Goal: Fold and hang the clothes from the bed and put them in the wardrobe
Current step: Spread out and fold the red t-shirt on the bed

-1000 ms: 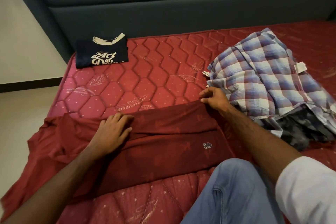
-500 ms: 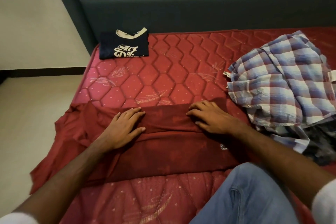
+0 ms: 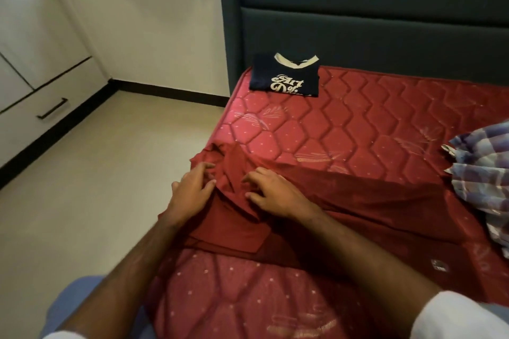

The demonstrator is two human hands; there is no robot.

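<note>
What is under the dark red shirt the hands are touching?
The dark red shirt lies on the red quilted mattress, which shows all round it. Both the left hand and right hand rest on top. Anything else beneath the cloth is covered.

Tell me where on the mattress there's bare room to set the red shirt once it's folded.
The widest bare patch of mattress lies between the folded navy shirt by the headboard, the red shirt and the plaid shirt at right. Another bare strip runs along the near edge. It is crowded at the left edge, where both hands work the red shirt.
</note>
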